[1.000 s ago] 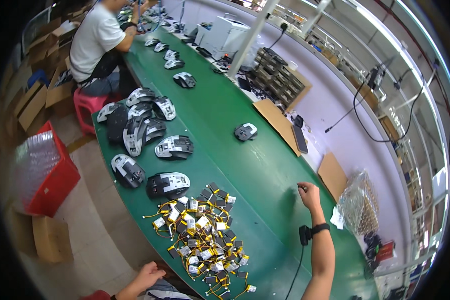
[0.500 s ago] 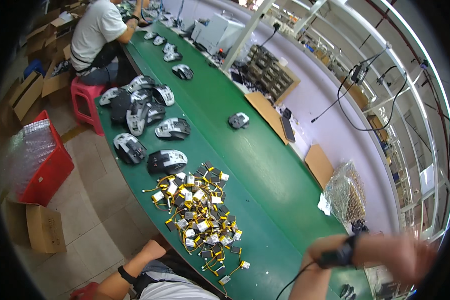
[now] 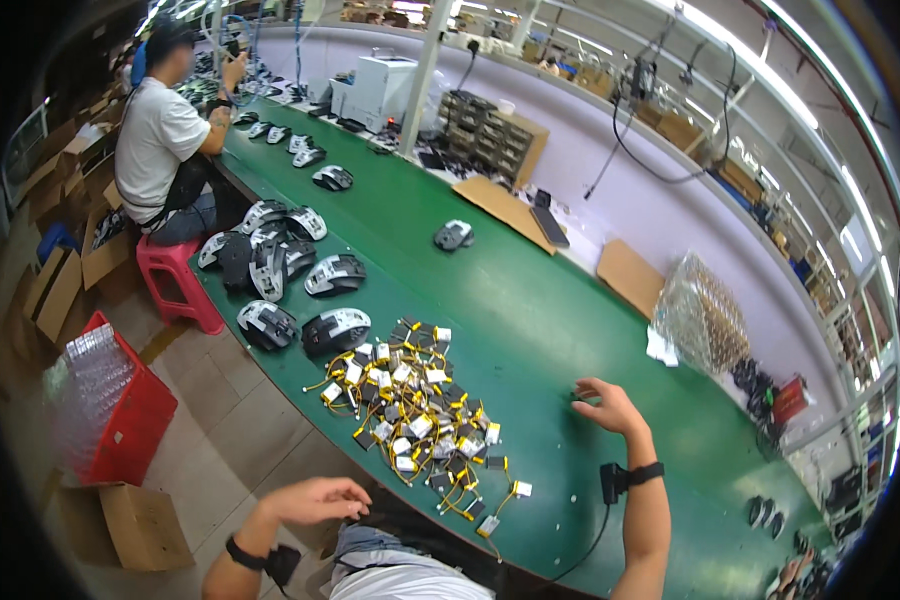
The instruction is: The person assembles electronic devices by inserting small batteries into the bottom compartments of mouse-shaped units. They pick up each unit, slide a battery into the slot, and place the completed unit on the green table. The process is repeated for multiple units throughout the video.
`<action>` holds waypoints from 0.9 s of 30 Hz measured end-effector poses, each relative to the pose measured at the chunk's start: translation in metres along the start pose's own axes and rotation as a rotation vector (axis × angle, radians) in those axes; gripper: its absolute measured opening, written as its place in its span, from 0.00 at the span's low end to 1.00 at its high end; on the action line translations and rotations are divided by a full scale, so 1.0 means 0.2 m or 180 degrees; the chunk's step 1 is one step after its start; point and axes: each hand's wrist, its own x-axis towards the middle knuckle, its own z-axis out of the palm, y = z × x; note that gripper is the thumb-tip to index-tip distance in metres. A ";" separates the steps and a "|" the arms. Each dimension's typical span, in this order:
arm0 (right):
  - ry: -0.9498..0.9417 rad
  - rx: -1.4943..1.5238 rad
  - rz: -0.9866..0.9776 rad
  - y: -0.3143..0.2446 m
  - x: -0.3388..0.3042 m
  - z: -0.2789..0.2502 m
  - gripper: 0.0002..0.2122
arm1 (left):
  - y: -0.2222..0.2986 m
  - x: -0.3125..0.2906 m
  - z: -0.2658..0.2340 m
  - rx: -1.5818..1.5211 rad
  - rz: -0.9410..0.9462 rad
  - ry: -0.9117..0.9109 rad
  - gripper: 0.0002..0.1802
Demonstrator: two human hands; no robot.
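A heap of small flat battery packs (image 3: 420,425), silver and dark with yellow tape and thin wires, lies on the green bench. My left hand (image 3: 320,500) hovers off the bench's near edge, by the heap's lower left. Its fingers are loosely bent and apart, with nothing visible in them. Over the bench right of the heap, my right hand (image 3: 610,405) reaches out, thumb and fingers apart. A tiny dark spot shows at its fingertips; I cannot tell what it is. Grey-and-black computer mouse shells (image 3: 336,330) stand just beyond the heap.
One mouse shell (image 3: 454,235) sits alone mid-bench (image 3: 530,300). Cardboard sheets (image 3: 630,280) and bubble wrap (image 3: 700,315) line the back. A co-worker (image 3: 160,140) sits on a red stool (image 3: 175,285) at far left. A red crate (image 3: 135,410) and carton (image 3: 130,530) stand on the floor.
My right hand has come from the far right, where it was blurred, to over the bench. My left hand has moved up and right. The view has tilted up.
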 end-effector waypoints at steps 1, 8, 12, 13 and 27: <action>0.0210 0.0240 0.0142 0.05 -0.13 0.02 0.21 | 0.15 0.00 -0.04 0.0136 0.0111 -0.0320 0.16; 0.1862 0.0321 -0.0072 0.23 -0.64 0.24 0.12 | 1.00 0.35 -0.14 0.1542 0.1074 0.0041 0.15; 0.2067 0.1221 0.0243 0.29 -0.60 0.23 0.07 | 1.36 0.84 -0.36 0.2846 0.1231 0.0331 0.14; 0.1925 0.1620 0.0340 0.28 -0.58 0.22 0.07 | 1.49 0.95 -0.46 0.3155 0.0930 0.0410 0.14; 0.1719 0.2673 0.0570 0.34 -0.71 0.11 0.08 | 1.51 2.45 -1.16 0.5077 -0.0015 0.2628 0.63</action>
